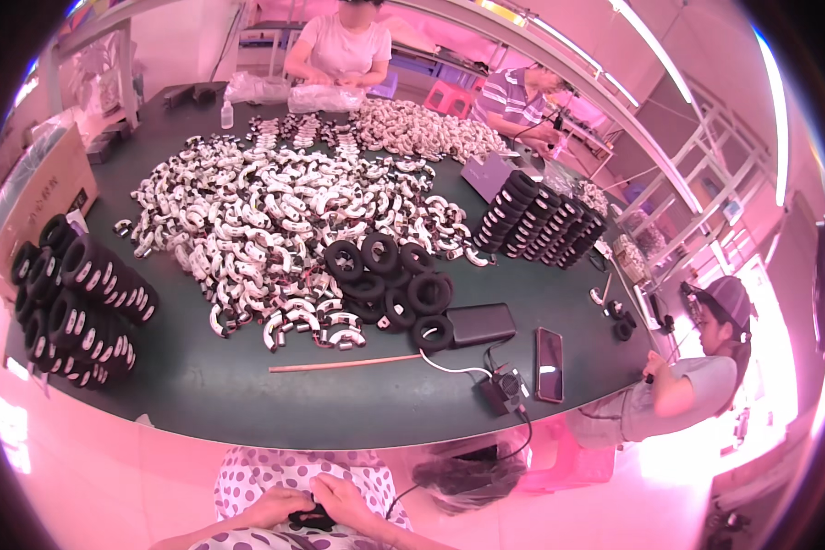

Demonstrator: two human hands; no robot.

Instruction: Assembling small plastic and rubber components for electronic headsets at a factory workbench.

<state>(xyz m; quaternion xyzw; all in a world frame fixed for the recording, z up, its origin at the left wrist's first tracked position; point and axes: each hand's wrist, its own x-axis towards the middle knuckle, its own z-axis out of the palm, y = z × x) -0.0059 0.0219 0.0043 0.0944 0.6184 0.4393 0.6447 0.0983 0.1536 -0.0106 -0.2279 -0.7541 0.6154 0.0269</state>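
Note:
Over my lap, below the table's near edge, my left hand point(281, 506) and my right hand point(342, 501) close on a small black piece point(310, 521) between them. Fingers cover much of it, so its full shape is hidden; its colour matches the black rings point(429, 293) heaped on the table. My lap is covered by white cloth with purple dots point(275, 466). On the dark green table point(220, 390), a large pile of white curved parts with small dark and metal pieces point(275, 211) lies beyond the rings.
Stacked black rings stand at left point(92, 293) and right point(541, 220). Near the front lie a wooden stick point(344, 364), a black box point(481, 324), a small cabled device point(502, 392) and a phone point(549, 365). Three other people sit around the table.

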